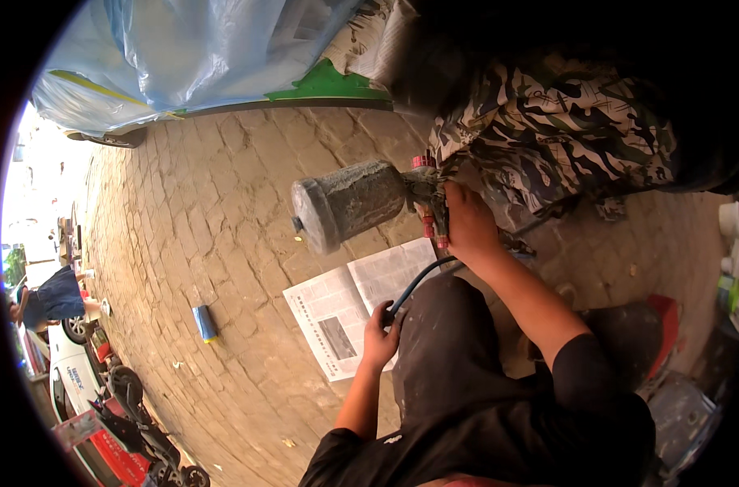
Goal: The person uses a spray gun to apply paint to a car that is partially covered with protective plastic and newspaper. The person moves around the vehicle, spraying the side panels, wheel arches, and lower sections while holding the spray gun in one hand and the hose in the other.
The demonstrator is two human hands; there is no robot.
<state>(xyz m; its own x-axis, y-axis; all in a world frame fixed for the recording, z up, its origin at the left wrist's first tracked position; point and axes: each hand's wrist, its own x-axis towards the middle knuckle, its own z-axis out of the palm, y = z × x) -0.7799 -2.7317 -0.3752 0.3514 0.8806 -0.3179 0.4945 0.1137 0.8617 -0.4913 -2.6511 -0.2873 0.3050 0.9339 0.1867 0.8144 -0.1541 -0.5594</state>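
Observation:
My right hand [472, 221] grips a spray gun [421, 195] with red knobs and a large, paint-crusted grey cup [349, 203] that points left. The gun lies close to a camouflage-patterned cloth [564, 130], and its nozzle end is hard to make out. Lower and to the left, my left hand [379, 339] has its fingers closed around a dark blue air hose [422, 278] that runs up toward the gun. Beneath the hose an open newspaper [325, 304] is spread on the paving, partly covered by my left hand and knee.
Clear blue plastic film [199, 49] covers a vehicle at the top left, with a green panel [333, 84] showing beside it. On the stone paving [183, 203] lies a small blue roll [204, 323]. Motorbikes [138, 414], a white car [73, 377] and a person [49, 298] are farther left.

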